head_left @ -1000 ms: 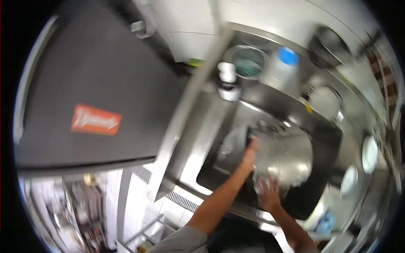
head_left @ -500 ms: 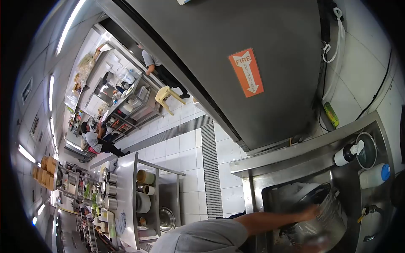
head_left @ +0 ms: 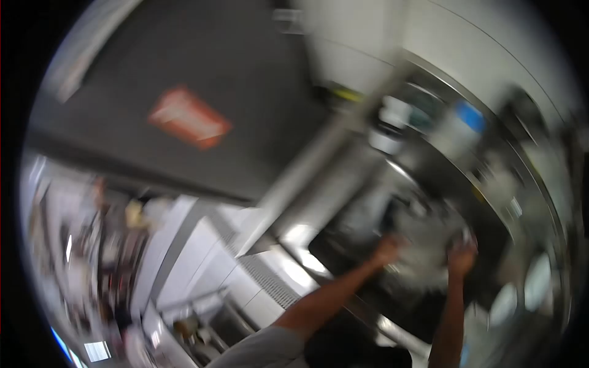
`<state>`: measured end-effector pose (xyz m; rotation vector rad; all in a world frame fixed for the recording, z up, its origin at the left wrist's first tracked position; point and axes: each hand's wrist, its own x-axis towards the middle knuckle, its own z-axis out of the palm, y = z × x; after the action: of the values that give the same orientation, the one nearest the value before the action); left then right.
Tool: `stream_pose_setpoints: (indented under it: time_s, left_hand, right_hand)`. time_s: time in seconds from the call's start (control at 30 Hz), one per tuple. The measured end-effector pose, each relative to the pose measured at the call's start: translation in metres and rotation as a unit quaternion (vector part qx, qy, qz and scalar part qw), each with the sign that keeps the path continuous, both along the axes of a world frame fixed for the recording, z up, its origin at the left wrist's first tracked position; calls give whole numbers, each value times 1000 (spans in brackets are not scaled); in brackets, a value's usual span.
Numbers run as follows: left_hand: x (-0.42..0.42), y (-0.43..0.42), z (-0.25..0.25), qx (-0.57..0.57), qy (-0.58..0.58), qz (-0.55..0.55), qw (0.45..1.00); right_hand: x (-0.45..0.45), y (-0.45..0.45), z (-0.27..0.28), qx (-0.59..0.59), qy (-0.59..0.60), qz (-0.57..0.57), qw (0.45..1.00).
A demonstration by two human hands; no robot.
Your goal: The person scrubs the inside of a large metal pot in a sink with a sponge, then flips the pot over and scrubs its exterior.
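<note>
Strong blur smears the whole view. A large, pale, shiny vessel that looks like a metal pot (head_left: 423, 242) sits in the sink basin (head_left: 334, 242), its edges hard to trace. At its left side is my left hand (head_left: 388, 250), touching or very near it, fingers too smeared to read. My right hand (head_left: 461, 256) is at the pot's right side, closed around a small, shiny and dark thing that I cannot make out. Both forearms reach in from below.
Behind the basin stand a dark bottle with a white pump (head_left: 392, 116) and a white container with a blue cap (head_left: 471, 116). A tall dark grey cabinet (head_left: 202, 55) with a red sign (head_left: 190, 118) rises at upper left. A floor drain grate (head_left: 267, 279) runs nearby.
My view has swung right and down, so the sink now lies nearer the middle. Both hands remain at the pot, and now both forearms show clearly apart.
</note>
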<state>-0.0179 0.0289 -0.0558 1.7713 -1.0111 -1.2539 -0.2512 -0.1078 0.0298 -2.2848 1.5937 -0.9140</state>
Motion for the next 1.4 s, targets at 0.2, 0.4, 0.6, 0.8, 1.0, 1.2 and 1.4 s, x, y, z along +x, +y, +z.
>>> stream_pose_setpoints:
  time_s: [0.2,0.4,0.6,0.8,1.0,1.2,1.4]
  left_hand:
    - [-3,-22,43,18,26,170,985]
    - [-2,3,64,17,36,137,990]
    - [-10,13,85,-49,63,144,986]
    - [-6,26,85,-61,3,109,992]
    - [-6,32,80,-31,-13,106,994]
    - [6,27,70,-59,-33,72,995]
    - [-3,31,77,-83,-109,72,988]
  right_hand:
    - [62,53,-21,-117,74,-39,990]
    - [56,0,21,20,152,-102,983]
    - [12,17,-1,-132,341,-221,904]
    - [83,51,21,2,65,103,993]
    - [5,-54,30,304,171,-214,912]
    - [90,72,59,55,101,165,980]
    - [73,89,59,12,86,153,984]
